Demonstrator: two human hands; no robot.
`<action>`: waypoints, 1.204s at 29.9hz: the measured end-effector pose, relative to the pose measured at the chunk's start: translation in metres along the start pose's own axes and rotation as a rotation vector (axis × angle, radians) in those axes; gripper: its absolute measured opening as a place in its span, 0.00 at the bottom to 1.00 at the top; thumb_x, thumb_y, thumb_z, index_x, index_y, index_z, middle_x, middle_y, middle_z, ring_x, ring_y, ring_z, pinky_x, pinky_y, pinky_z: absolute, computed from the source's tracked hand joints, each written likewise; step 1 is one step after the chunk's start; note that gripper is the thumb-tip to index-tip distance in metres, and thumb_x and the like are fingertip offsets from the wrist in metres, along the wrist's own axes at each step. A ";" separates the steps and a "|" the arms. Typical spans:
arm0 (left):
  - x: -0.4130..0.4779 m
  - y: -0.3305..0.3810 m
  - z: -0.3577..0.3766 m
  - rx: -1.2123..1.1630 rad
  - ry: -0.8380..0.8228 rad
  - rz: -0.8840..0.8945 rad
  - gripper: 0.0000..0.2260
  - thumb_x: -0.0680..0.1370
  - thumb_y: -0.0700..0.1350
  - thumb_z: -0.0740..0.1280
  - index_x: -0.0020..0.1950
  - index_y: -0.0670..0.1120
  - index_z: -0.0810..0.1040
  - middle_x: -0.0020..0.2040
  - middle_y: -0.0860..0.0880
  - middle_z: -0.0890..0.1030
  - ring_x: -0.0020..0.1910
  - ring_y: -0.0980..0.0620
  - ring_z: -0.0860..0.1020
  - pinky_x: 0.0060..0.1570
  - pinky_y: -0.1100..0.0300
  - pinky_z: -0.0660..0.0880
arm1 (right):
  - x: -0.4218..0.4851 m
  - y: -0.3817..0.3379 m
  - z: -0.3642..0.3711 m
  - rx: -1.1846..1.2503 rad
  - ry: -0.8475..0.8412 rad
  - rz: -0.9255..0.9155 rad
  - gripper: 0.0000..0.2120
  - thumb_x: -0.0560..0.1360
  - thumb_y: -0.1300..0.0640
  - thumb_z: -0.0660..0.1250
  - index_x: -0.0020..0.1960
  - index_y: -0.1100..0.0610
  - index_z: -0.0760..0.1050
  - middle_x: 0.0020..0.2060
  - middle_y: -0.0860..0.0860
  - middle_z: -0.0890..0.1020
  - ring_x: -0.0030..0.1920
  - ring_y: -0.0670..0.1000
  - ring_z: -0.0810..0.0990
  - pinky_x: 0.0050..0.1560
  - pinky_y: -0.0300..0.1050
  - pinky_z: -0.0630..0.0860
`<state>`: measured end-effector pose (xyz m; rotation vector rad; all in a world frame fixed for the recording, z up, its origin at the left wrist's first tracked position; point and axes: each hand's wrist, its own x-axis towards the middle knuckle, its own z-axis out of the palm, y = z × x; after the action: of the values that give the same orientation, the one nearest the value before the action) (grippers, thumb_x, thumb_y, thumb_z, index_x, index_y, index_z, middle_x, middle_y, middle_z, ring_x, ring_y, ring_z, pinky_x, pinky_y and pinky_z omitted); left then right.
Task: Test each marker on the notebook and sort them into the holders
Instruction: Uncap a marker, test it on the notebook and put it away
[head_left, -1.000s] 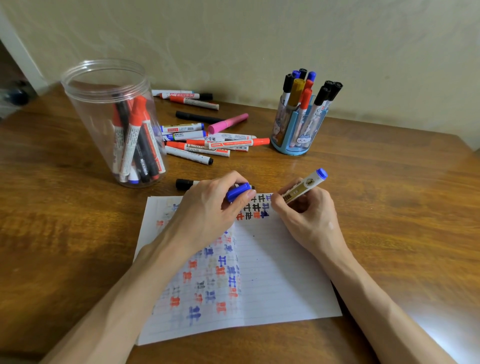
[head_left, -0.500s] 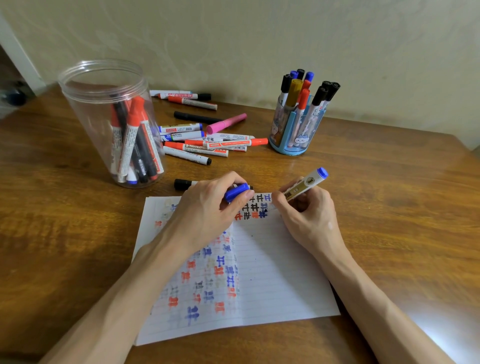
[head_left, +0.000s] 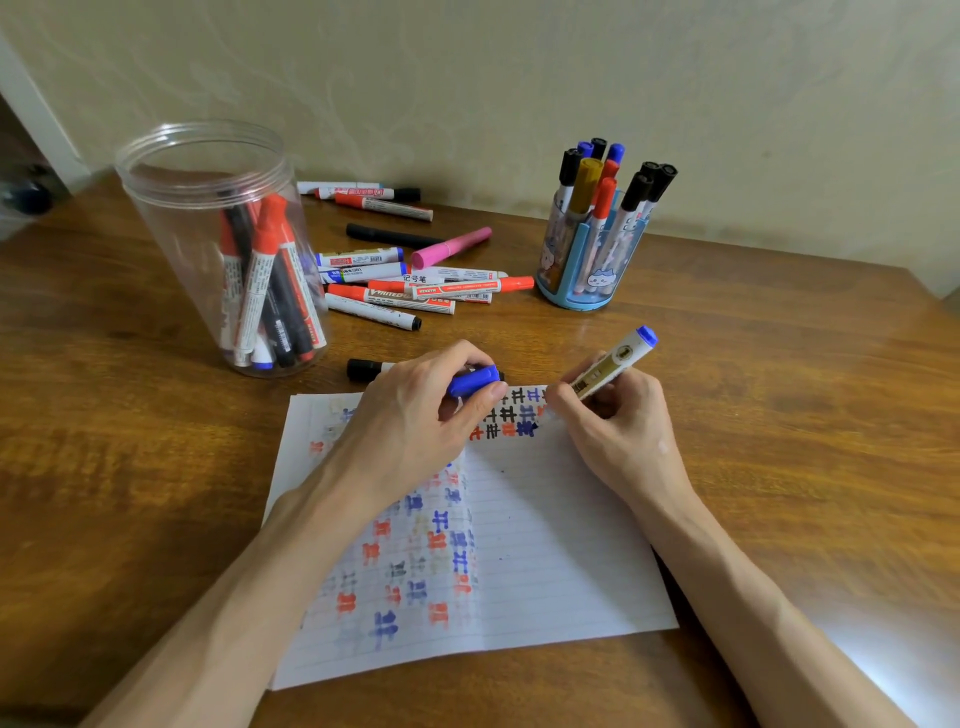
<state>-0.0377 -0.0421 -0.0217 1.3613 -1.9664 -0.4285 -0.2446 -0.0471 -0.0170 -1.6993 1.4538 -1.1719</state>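
While the right hand (head_left: 618, 415) pinches a blue marker (head_left: 615, 361) low on its barrel, the marker tilts w/ its blue end up & to the right. Its tip is hidden behind the fingers over the top edge of the notebook page (head_left: 561, 545), so can't tell if it touches paper. Left hand (head_left: 415, 415) rests on the page just beside, fingers curled round a blue cap (head_left: 474, 380). Between the 2 hands: rows of black, red & blue test marks (head_left: 511, 418). Fainter red/blue marks run down the page's left half. Black marker (head_left: 363, 369) lies on the tabletop (head_left: 779, 441) just behind the left hand, partly hidden by it. Clear plastic jar (head_left: 171, 218), back left, holds several red, black & blue markers, leaning. Blue pen holder (head_left: 571, 299), back right, holds a bunch more, caps up. Between jar & holder a loose pile of markers (head_left: 415, 293) lies flat, incl. a pink marker (head_left: 451, 247).
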 end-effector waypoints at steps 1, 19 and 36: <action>0.000 0.000 0.000 -0.009 -0.002 0.003 0.14 0.80 0.59 0.63 0.59 0.52 0.77 0.49 0.58 0.81 0.47 0.58 0.80 0.44 0.55 0.81 | 0.001 0.000 -0.001 0.039 0.006 0.022 0.07 0.76 0.62 0.71 0.39 0.58 0.79 0.29 0.42 0.82 0.30 0.40 0.79 0.32 0.32 0.72; 0.000 0.003 -0.002 -0.090 -0.002 -0.003 0.17 0.74 0.60 0.66 0.60 0.55 0.76 0.54 0.58 0.83 0.49 0.57 0.84 0.47 0.55 0.84 | 0.003 -0.004 -0.010 0.487 -0.087 0.073 0.02 0.81 0.60 0.71 0.51 0.59 0.79 0.34 0.59 0.81 0.36 0.56 0.79 0.39 0.48 0.76; 0.002 0.002 -0.012 -0.079 0.030 0.087 0.16 0.76 0.56 0.64 0.59 0.52 0.82 0.51 0.66 0.78 0.54 0.65 0.78 0.45 0.74 0.75 | 0.007 0.002 -0.032 0.187 -0.334 0.101 0.11 0.80 0.51 0.72 0.58 0.54 0.87 0.41 0.50 0.88 0.38 0.42 0.78 0.39 0.37 0.73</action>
<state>-0.0312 -0.0421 -0.0116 1.2217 -1.9550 -0.4380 -0.2738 -0.0512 -0.0034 -1.5839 1.1721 -0.8893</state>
